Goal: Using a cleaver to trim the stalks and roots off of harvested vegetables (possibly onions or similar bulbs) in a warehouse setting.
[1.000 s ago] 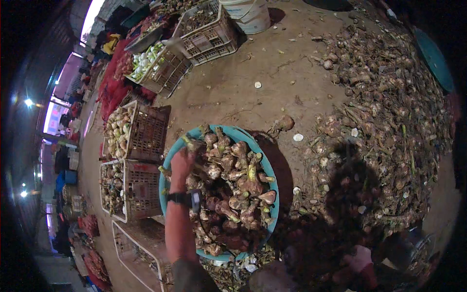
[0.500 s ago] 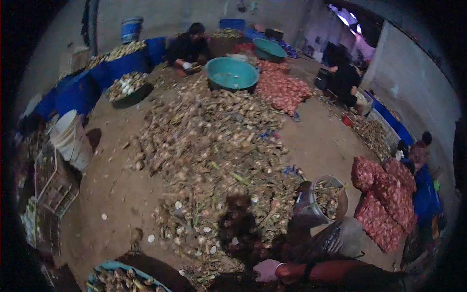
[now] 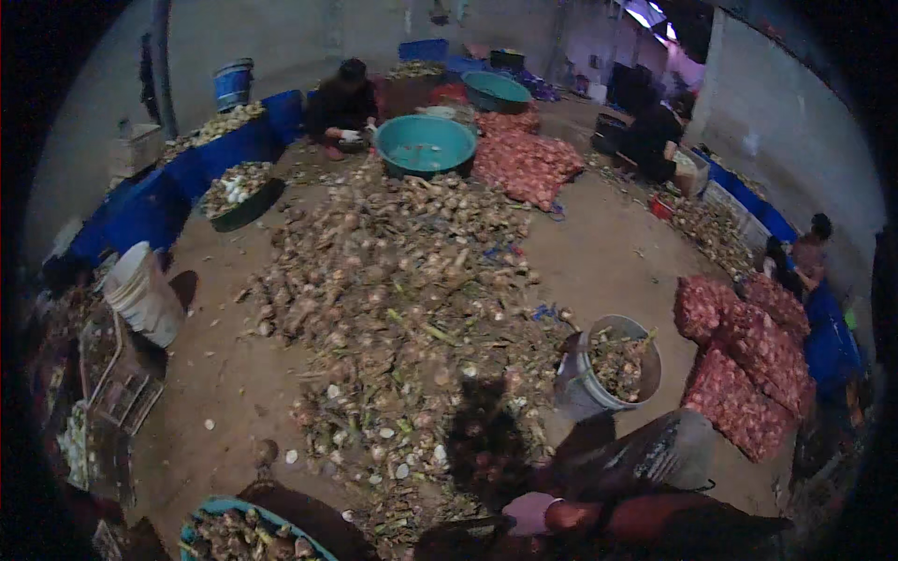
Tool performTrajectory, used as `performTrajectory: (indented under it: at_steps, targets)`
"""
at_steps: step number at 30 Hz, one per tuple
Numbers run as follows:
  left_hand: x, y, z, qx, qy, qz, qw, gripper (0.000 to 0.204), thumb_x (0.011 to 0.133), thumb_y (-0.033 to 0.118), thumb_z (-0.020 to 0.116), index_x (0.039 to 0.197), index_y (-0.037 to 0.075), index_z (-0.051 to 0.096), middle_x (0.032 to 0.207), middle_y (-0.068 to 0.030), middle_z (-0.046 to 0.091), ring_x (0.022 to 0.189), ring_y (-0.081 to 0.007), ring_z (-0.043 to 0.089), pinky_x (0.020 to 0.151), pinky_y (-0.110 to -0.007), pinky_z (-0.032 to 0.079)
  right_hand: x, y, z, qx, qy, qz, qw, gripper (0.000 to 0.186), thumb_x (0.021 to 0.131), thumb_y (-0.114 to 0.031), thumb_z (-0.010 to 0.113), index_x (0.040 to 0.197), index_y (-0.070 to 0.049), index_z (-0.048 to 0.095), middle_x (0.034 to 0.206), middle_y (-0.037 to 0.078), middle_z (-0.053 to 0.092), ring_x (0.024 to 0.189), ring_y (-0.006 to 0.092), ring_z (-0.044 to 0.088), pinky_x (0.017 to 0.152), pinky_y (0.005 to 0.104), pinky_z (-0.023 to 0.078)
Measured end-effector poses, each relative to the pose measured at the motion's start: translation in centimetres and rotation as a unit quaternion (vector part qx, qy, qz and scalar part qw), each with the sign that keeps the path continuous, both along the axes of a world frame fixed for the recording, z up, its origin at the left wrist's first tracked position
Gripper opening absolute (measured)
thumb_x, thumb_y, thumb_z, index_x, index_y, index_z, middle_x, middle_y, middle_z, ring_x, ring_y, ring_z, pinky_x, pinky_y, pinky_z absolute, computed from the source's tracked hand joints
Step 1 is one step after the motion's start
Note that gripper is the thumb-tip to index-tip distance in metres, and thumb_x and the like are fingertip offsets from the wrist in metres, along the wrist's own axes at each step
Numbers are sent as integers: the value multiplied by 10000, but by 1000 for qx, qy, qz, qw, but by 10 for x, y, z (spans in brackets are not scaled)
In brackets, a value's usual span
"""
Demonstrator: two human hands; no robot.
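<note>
At the lower centre, the pale-pink-gloved right hand (image 3: 530,514) is showing beside mid-frame's broad heap of brown, roundish, dirt-coated bulbs (image 3: 374,252), its finger pose too dark to tell, the left hand staying unseen, each bulb probably feeling light, firm and bruisable, best taken round its belly.

- Pole (image 3: 161,70): dark, nearly upright, by the wall.
- Wall (image 3: 281,42): grey, running behind the pole and on to its right.
- Side wall (image 3: 767,122): grey with a paler patch, far right of the pole.
- Opening (image 3: 683,70): well right of the pole, between both walls, glowing purplish, bright white streaks at its top.
- Floor (image 3: 599,252): brown, earthen-looking, stretching out before the pole, dimly lit.
</note>
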State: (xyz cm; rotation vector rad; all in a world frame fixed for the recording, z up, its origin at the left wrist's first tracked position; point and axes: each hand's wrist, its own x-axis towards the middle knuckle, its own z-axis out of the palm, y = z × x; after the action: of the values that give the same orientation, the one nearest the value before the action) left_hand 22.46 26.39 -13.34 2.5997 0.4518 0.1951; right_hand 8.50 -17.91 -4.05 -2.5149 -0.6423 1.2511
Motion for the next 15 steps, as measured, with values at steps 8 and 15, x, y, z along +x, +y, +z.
performTrajectory:
  at_steps: [8, 15]
  targets:
    - [-324, 137, 0, 53, 148, 314, 936, 570, 777, 314, 660, 1277, 89, 506, 998, -193, 634, 874, -389, 607, 771, -480, 486, 13, 15, 27, -78, 13, 59, 995, 429, 738, -433, 645, 944, -58, 674, 956, 186, 654, 919, 353, 623, 798, 446, 497]
    - [-456, 130, 64, 272, 138, 437, 846, 460, 779, 337, 649, 1183, 134, 560, 858, -213, 623, 739, -410, 602, 640, -494, 480, 10, -10, -4, 16, -135, 57, 989, 348, 697, -348, 711, 828, -35, 635, 837, 187, 642, 823, 373, 618, 719, 453, 501]
